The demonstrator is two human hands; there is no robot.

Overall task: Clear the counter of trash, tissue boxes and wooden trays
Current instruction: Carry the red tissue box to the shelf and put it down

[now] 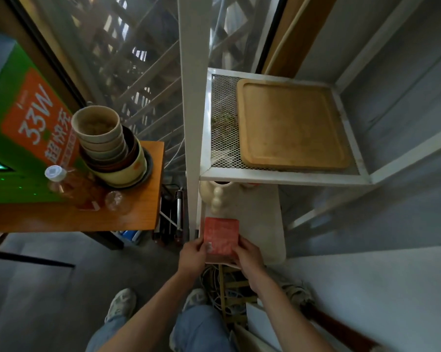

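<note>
The red tissue box (222, 235) sits low at the front of the white rack's lower shelf (262, 224), held from both sides: the left hand (192, 255) curls its grip round the left edge, the right hand (248, 255) round the right. A wooden tray (293, 125) lies flat on the mesh shelf (223, 107) above. To the left, stacked bowls (110, 148) and a plastic bottle (67, 185) stand on the wooden tabletop (128, 219).
</note>
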